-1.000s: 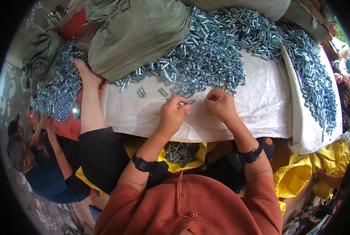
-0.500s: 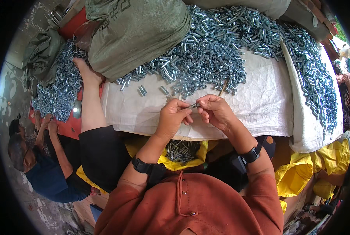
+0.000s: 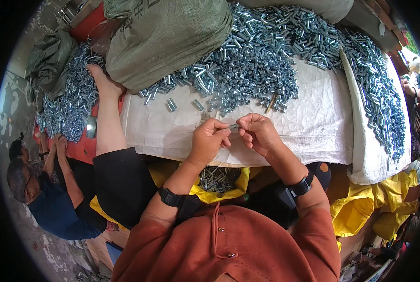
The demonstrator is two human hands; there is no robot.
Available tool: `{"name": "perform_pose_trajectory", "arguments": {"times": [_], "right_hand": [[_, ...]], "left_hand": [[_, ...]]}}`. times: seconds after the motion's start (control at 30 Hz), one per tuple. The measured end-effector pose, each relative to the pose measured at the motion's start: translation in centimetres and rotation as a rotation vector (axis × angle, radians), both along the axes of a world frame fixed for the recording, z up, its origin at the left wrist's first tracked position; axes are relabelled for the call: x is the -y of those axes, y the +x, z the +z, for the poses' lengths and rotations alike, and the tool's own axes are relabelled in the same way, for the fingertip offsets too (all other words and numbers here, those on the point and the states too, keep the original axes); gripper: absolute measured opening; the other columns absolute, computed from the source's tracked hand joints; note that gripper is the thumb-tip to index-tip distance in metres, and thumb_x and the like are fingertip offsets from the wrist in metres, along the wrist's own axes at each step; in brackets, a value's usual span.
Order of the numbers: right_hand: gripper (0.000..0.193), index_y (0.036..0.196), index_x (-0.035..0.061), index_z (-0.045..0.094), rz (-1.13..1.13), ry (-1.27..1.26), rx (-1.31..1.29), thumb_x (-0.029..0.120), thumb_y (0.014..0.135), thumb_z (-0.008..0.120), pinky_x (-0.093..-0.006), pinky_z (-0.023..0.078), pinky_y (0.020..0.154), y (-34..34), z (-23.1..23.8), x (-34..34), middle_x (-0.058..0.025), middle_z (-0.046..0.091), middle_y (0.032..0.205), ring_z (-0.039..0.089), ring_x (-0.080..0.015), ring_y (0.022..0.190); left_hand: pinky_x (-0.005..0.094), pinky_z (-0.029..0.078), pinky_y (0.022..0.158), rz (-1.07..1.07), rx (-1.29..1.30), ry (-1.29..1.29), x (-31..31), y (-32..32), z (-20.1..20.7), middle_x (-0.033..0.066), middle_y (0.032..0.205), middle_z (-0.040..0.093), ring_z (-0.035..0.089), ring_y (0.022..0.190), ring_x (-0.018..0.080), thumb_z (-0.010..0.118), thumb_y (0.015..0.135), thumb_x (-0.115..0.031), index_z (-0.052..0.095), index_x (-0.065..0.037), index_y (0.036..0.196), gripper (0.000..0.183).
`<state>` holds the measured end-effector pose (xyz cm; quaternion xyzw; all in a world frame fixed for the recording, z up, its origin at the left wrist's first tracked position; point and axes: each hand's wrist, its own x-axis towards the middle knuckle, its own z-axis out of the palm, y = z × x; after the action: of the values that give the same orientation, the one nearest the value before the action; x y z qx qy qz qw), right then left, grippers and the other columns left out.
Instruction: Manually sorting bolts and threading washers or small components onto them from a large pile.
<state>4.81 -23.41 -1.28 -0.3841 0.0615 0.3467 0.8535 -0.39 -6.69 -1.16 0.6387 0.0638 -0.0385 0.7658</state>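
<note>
Above the near edge of the white woven sheet (image 3: 160, 129), both my hands meet at a small silvery metal tube (image 3: 234, 126). My left hand (image 3: 209, 139) pinches one end between thumb and forefinger. At the other end, the fingertips of my right hand (image 3: 258, 132) close on it, partly hiding it. Just beyond lies a heap of short metal sleeves (image 3: 252, 80), with longer metal tubes (image 3: 290, 33) behind. A few loose tubes (image 3: 171, 105) rest on the sheet to the left of the heap.
A bulky grey-green sack (image 3: 167, 42) stands at the back left, beside a bare leg (image 3: 110, 113) stretched over the sheet. Below my hands, a yellow bag (image 3: 240, 185) holds metal tubes. A co-worker (image 3: 59, 207) sits at the left by another heap (image 3: 66, 113).
My hands stay in nearly the same place, still pinching the tube between them. The whole view has shifted very slightly. The co-worker's hands at the left have moved a little.
</note>
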Motion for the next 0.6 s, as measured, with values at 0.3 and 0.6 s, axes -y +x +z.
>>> {"name": "perform_pose_trajectory", "arguments": {"times": [0.3,0.6], "right_hand": [[0.015,0.093,-0.0004,0.056,0.202,0.184,-0.034,0.013,0.087,0.055,-0.0222,0.044,0.039,-0.7,-0.7,-0.8,-0.0098,0.061,0.072,0.056,-0.0144,0.051],[0.014,0.094,-0.0047,0.058,0.157,-0.332,0.3,0.005,0.084,0.057,-0.027,0.05,0.053,-0.4,-0.1,-1.8,-0.0095,0.061,0.076,0.059,-0.0155,0.058]], "left_hand": [[0.0215,0.047,0.05,-0.01,0.009,-0.096,-1.0,-0.1,0.6,0.0066,0.073,0.059,0.057,0.055,0.0117,0.057,0.08,0.004,0.057,0.002,0.087,0.007],[0.035,0.046,0.074,0.083,0.409,1.153,-6.1,4.1,0.8,0.0105,0.104,0.054,0.054,0.09,0.0308,0.063,0.07,-0.004,0.064,-0.012,0.1,0.032]]}}
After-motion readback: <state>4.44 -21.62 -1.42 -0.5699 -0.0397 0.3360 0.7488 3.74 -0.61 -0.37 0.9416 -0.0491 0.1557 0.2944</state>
